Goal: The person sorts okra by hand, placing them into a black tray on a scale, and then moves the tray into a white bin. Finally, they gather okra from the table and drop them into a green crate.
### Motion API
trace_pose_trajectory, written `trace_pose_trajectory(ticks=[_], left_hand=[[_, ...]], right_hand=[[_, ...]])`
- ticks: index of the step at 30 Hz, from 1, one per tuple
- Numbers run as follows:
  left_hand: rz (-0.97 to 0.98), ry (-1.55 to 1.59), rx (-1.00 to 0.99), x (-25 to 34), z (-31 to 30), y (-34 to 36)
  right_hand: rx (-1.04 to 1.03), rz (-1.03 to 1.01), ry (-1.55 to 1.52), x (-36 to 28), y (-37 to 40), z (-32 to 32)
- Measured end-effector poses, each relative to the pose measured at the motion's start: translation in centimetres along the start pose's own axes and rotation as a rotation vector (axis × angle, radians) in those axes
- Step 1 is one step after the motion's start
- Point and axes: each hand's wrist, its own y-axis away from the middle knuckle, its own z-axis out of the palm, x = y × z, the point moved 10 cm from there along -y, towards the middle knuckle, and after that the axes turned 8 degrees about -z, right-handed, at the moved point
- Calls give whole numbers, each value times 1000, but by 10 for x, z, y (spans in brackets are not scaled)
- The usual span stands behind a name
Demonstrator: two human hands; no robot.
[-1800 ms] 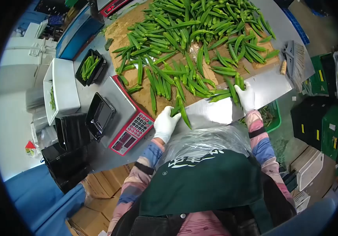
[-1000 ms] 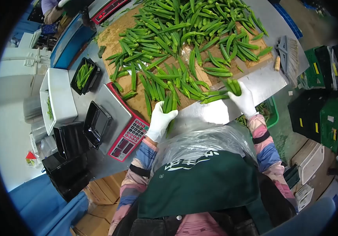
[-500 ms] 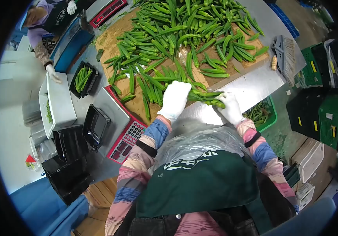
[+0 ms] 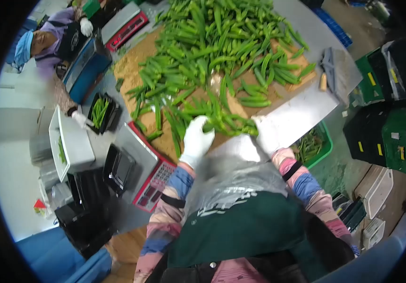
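A large heap of green okra pods (image 4: 217, 42) covers cardboard on the metal table. At the heap's near edge, my left hand (image 4: 198, 140), in a white glove, curls its fingers round the left end of a bunch of okra pods (image 4: 226, 122). My right hand (image 4: 268, 134), gloved too, is at the right end of the same bunch; its fingers are blurred, and their grip is hard to make out. Beyond the bunch, loose pods lie across the brown cardboard (image 4: 278, 100).
To the left are a red scale (image 4: 153, 188), an empty black tray (image 4: 119, 170), a black tray of okra (image 4: 104, 113) and a white bin (image 4: 73, 151). A co-worker (image 4: 47, 42) stands upper left. A green basket (image 4: 326, 146) and a brush (image 4: 332, 75) are right.
Both my hands have shifted slightly left and nearer my body with the bunch. The co-worker's gloved hand has moved from the white bin to the okra tray. The whole view has shifted a little.
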Motion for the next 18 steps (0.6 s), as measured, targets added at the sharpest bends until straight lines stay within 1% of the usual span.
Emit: trace_pose_trajectory(ticks=[1, 2, 3, 4, 5, 6, 7, 8, 9, 10, 11, 13, 14, 15, 16, 17, 18], left_hand=[[174, -174, 38, 12, 13, 3], [308, -228, 26, 17, 22, 8], [377, -274, -40, 18, 33, 11], [425, -348, -48, 22, 41, 15], [405, -377, -84, 21, 50, 11], [344, -484, -169, 23, 59, 7], [456, -424, -112, 31, 51, 11], [455, -398, -148, 37, 48, 18], [445, -453, -199, 39, 55, 15], [300, -642, -461, 32, 70, 11], [448, -555, -298, 44, 63, 10], [403, -688, -490, 63, 58, 16], [482, -533, -345, 73, 48, 14], [556, -377, -207, 70, 37, 19], [522, -426, -214, 63, 47, 18], [504, -410, -179, 57, 47, 20], [488, -393, -184, 61, 43, 23]], right_hand=[[-22, 24, 3, -2, -5, -4], [-206, 64, 56, -6, -12, -7], [-192, 185, -18, 6, -13, -6], [-158, -22, 157, -9, -19, -5], [-195, 173, 79, -5, -21, -31], [-85, -3, 213, 22, -7, 31], [-125, 9, 89, 12, -11, 12], [-143, 42, 35, 17, 1, 21], [-115, 34, -1, 23, 5, 25], [-103, 76, -32, 20, 10, 19], [-90, 119, -62, 15, 13, 10], [-68, 174, -36, 26, 18, 22], [-66, 182, -28, 33, 17, 29], [-66, 191, -25, 36, 16, 34], [-74, 204, -21, 37, 17, 35], [-111, 226, -42, 39, 16, 40], [-150, 246, -63, 39, 15, 38]])
